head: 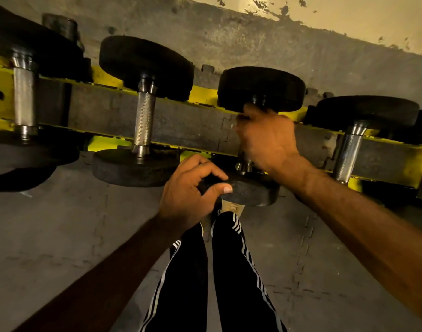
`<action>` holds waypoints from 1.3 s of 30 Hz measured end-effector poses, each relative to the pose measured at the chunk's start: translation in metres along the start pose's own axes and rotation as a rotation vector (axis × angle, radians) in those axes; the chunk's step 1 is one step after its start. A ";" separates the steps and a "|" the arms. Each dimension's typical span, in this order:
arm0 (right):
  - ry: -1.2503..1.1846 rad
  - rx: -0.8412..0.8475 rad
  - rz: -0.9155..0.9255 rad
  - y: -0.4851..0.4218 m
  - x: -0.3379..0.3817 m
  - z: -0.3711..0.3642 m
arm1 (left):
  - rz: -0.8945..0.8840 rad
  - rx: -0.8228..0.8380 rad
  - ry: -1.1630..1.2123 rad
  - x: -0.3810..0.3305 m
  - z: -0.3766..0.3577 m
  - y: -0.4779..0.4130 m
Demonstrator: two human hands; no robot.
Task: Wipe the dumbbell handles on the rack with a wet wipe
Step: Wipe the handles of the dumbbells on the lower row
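Several black-ended dumbbells lie across a yellow rack (200, 95). My right hand (267, 140) is wrapped around the steel handle of the middle dumbbell (260, 88), hiding most of the handle; only its near collar (243, 167) shows. No wet wipe is visible under the fingers. My left hand (190, 188) grips the rim of that dumbbell's near weight (250, 190), thumb on top. Left of it rests a dumbbell with a bare knurled handle (145, 118).
Further dumbbells sit at the far left (24, 97) and to the right (351, 152). A stained wall runs behind the rack. Grey jigsaw floor mats (61, 236) lie below, with my legs in black striped trousers (219, 271) close to the rack.
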State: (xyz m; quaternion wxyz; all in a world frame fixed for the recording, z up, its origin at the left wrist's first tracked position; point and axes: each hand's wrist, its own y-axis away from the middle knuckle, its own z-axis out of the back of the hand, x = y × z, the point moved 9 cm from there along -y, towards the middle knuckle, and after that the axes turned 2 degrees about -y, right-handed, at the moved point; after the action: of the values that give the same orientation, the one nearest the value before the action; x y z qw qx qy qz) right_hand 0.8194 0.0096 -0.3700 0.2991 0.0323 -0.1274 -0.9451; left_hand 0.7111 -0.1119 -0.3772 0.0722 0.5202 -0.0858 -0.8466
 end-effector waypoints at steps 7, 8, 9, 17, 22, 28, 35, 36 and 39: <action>-0.488 -0.195 -0.208 0.031 -0.053 0.007 | -0.009 -0.022 0.028 0.002 0.000 0.002; -0.588 -0.215 -0.270 0.041 -0.058 0.000 | -0.011 -0.032 0.029 0.002 0.001 0.002; -0.665 -0.180 -0.300 0.051 -0.056 -0.012 | -0.011 -0.034 0.029 0.002 0.000 0.003; -1.640 -0.256 -0.932 0.043 -0.077 -0.083 | -0.026 -0.024 -0.009 0.000 0.000 0.002; -1.680 0.133 -0.948 0.061 -0.058 -0.114 | -0.031 -0.017 -0.017 0.000 0.000 0.002; -1.852 0.329 -0.924 0.045 -0.049 -0.112 | -0.035 -0.024 -0.007 -0.001 -0.002 0.002; -2.193 0.411 -1.001 0.041 -0.026 -0.122 | -0.019 -0.020 0.008 0.000 0.000 0.001; -2.182 0.437 -0.988 0.042 -0.026 -0.119 | -0.018 -0.018 0.009 0.000 -0.001 0.001; -2.259 0.403 -1.087 0.029 -0.025 -0.117 | -0.019 -0.025 0.010 0.001 0.000 0.002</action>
State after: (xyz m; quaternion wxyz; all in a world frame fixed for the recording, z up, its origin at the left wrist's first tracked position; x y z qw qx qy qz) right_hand 0.8720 -0.0248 -0.4758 -0.4109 -0.6961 -0.4219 -0.4106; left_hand 0.7107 -0.1138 -0.3773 0.0711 0.5242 -0.0702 -0.8457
